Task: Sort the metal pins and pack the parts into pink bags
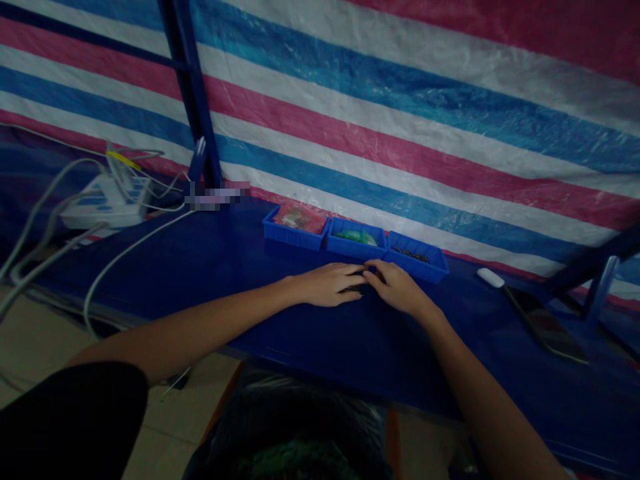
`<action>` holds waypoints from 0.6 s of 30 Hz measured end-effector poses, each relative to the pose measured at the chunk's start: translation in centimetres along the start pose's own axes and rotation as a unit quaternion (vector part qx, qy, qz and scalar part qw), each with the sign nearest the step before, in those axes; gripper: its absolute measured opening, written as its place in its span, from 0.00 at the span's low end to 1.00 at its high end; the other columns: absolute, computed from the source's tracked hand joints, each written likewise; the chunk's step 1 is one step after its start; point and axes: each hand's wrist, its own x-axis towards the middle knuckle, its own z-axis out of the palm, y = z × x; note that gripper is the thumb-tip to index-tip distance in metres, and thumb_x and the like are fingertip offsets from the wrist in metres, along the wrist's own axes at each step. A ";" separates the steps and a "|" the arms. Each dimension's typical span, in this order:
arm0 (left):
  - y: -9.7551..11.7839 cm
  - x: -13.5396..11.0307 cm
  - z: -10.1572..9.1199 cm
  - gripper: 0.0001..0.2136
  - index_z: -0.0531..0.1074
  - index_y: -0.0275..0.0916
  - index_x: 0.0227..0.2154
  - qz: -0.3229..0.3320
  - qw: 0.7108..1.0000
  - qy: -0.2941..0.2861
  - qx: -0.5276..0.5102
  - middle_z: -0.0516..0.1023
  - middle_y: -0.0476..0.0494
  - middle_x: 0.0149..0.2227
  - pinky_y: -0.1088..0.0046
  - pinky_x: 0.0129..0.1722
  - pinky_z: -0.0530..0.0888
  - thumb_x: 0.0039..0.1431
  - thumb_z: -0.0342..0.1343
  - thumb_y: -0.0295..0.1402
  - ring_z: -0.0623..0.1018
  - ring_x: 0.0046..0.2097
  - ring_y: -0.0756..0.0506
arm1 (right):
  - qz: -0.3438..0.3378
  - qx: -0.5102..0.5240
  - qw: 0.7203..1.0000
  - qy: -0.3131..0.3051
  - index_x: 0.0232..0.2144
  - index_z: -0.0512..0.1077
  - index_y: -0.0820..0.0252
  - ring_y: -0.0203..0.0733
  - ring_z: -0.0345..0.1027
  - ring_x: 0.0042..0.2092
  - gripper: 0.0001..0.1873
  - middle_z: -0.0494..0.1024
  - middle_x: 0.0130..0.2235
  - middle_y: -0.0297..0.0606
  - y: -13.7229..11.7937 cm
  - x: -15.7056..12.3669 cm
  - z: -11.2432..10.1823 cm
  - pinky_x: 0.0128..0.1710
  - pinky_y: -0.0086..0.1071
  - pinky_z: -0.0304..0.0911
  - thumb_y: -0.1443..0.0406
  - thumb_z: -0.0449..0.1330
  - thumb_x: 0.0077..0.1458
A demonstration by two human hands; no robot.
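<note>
My left hand (327, 283) lies low over the blue table with its fingers stretched out and spread. Beneath and between those fingers show some small dark pieces (356, 289), too dim to name. My right hand (397, 287) meets it from the other side, thumb and forefinger apart, their tips at my left fingertips. I see nothing held in either hand. Just beyond them stand three blue bins in a row: a left bin (295, 235) with a reddish plastic bag (301, 217), a middle bin (356, 250) with a green bag (356, 237), and a right bin (420, 267) with small dark pieces (411, 254).
A white power strip (107, 210) with looping cables is on the left of the table (320, 340). At the right lie a dark phone (545, 323) and a small white object (491, 277). Blue frame posts and a striped plastic sheet (400, 133) stand behind.
</note>
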 end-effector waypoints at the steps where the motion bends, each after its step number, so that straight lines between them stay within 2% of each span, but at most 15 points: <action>1: 0.0 -0.2 -0.1 0.19 0.62 0.42 0.56 -0.020 1.000 0.012 0.009 0.58 0.38 0.62 0.58 0.60 0.57 0.64 0.46 0.40 0.61 0.61 0.41 | 0.007 0.004 1.000 0.004 0.47 0.68 0.60 0.42 0.67 0.39 0.17 0.76 0.35 0.40 0.0 0.0 0.0 0.40 0.36 0.59 0.58 0.50 0.61; 3: -0.1 -0.4 -0.3 0.21 0.61 0.43 0.56 -0.065 0.997 0.045 0.025 0.55 0.39 0.63 0.52 0.60 0.53 0.63 0.46 0.44 0.58 0.62 0.38 | 0.025 0.013 1.000 0.007 0.50 0.66 0.60 0.42 0.67 0.36 0.20 0.74 0.32 0.38 0.1 0.0 0.1 0.37 0.35 0.59 0.57 0.50 0.60; 5: -0.4 -0.6 -0.7 0.20 0.61 0.44 0.56 -0.104 0.991 0.080 0.029 0.59 0.41 0.62 0.50 0.60 0.51 0.64 0.44 0.45 0.59 0.61 0.39 | 0.033 0.018 0.999 0.001 0.49 0.66 0.61 0.41 0.66 0.35 0.19 0.73 0.30 0.36 0.2 -0.1 0.1 0.35 0.34 0.59 0.56 0.50 0.60; 9: -1.8 -0.7 -1.8 0.17 0.66 0.38 0.50 -0.151 0.981 0.122 0.005 0.71 0.40 0.51 0.62 0.54 0.62 0.66 0.39 0.40 0.68 0.53 0.44 | -0.005 0.002 1.000 -0.022 0.41 0.69 0.60 0.40 0.65 0.35 0.14 0.72 0.31 0.36 -0.1 -0.2 -0.2 0.35 0.33 0.58 0.57 0.55 0.57; 12: -2.7 -0.9 -2.2 0.17 0.69 0.37 0.46 -0.138 0.985 0.099 -0.017 0.74 0.41 0.46 0.68 0.49 0.65 0.66 0.39 0.38 0.72 0.48 0.46 | -0.032 -0.004 0.999 -0.039 0.39 0.70 0.59 0.40 0.64 0.35 0.13 0.72 0.32 0.36 -0.7 -0.4 -0.4 0.36 0.34 0.59 0.58 0.57 0.55; 18: -2.9 -1.1 -1.8 0.15 0.71 0.37 0.43 -0.099 0.994 0.040 0.021 0.71 0.41 0.43 0.68 0.48 0.64 0.63 0.43 0.38 0.70 0.45 0.45 | -0.065 0.010 0.996 -0.068 0.34 0.67 0.57 0.40 0.64 0.37 0.09 0.71 0.34 0.35 -2.2 -0.9 -0.6 0.37 0.34 0.59 0.59 0.60 0.52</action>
